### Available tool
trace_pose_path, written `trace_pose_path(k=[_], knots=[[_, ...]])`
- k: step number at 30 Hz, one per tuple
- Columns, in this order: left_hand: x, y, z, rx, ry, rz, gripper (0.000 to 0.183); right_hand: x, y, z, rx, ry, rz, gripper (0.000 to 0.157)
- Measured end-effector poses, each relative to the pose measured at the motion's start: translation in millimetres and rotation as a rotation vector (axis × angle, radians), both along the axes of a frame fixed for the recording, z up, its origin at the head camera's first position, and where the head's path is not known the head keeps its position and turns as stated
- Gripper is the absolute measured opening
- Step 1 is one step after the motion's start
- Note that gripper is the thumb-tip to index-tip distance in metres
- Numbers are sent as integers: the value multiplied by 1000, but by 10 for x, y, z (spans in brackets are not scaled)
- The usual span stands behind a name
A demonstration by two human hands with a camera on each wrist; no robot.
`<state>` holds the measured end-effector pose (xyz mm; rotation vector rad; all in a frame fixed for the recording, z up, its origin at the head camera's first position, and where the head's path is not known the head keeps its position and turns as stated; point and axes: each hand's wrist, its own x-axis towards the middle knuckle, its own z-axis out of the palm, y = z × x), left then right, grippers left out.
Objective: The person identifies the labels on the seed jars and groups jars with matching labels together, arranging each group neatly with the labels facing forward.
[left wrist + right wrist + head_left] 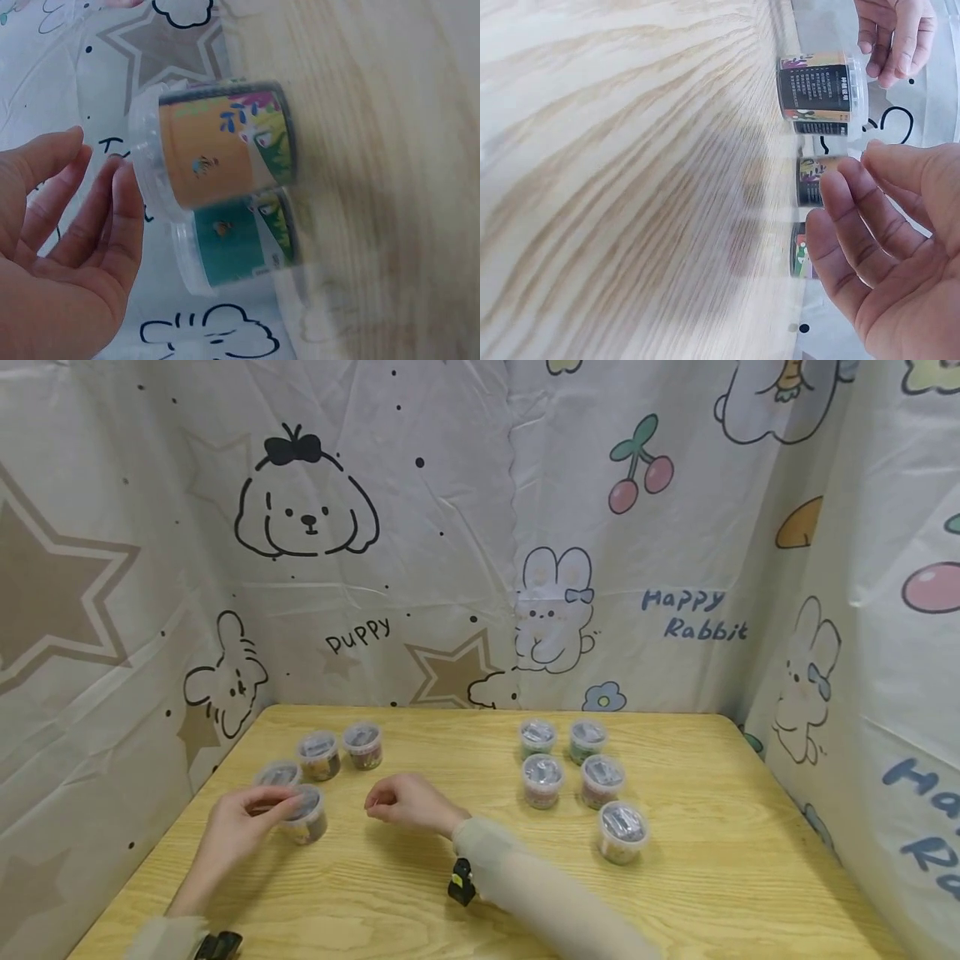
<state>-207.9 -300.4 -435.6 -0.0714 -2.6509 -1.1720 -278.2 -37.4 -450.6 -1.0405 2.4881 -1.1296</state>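
My left hand (238,831) is over the nearest tub (311,829) of the left group, its fingers overlapping the clear lid in the head view. In the left wrist view the fingers are loosely bent beside the lid of an orange-labelled tub (214,146), with a gap between, and a green-labelled tub (232,244) stands behind it. My right hand (417,803) hovers over the table to the right of that group, fingers loosely curled and holding nothing. The right wrist view shows a tub with a black text label (816,86) below the left hand.
Further tubs stand at the left, one (279,773) behind the left hand, another (319,757) and a third (363,747) farther back. Several similar tubs (542,783) stand right of centre, with one (622,835) closer. Printed curtains (450,568) surround the wooden table (450,735).
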Motion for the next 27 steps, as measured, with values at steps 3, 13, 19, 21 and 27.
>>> trace_pose_path(k=[3, 13, 19, 21, 27], knots=[[13, -31, -21, 11, 26, 32, 27, -6, -95, 8, 19, 45, 4, 11], [-2, -139, -76, -76, -34, -12, 38, 66, -381, 21, 101, 216, 12, 17], [11, -140, -91, -81, -62, -59, 50, 83, -487, -1, 151, 308, 30, 33], [16, -147, -93, -83, -66, -71, 52, 91, -516, -13, 157, 320, 43, 36], [26, -168, -110, -125, -117, -74, 53, 123, -569, -42, 158, 293, 59, 40]])
